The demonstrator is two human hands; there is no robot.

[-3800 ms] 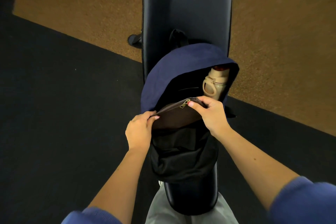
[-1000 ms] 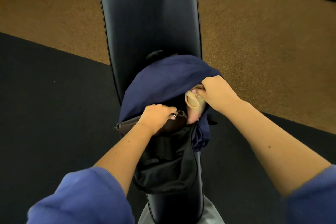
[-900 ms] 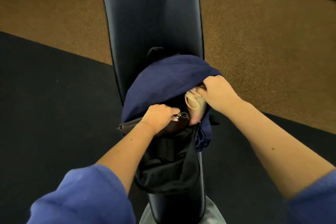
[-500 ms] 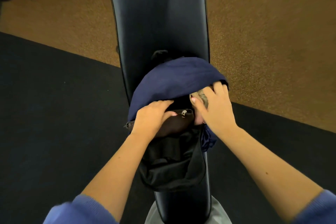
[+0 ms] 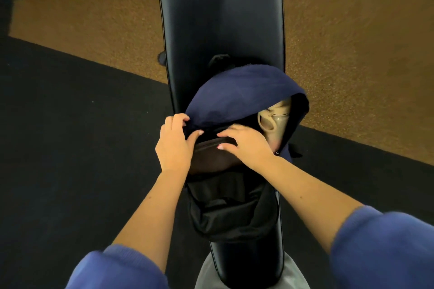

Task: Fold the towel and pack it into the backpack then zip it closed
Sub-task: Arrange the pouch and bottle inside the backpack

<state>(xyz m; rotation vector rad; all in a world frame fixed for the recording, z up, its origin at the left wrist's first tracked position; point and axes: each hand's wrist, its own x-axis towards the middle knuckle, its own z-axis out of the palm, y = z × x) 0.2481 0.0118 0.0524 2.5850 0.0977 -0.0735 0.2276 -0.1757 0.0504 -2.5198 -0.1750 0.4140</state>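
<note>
Left hand (image 5: 175, 145) grips open backpack's (image 5: 234, 96) navy rim, surface's (image 5: 223, 7) near end; my right hand (image 5: 244, 145) presses brown pouch (image 5: 211, 159) in, fingers flat. Towel unseen; zipping remains.

Arms forward; left hand (image 5: 175, 145) curled, pinching; right hand (image 5: 245, 145) flat, fingers spread, palm down.
</note>
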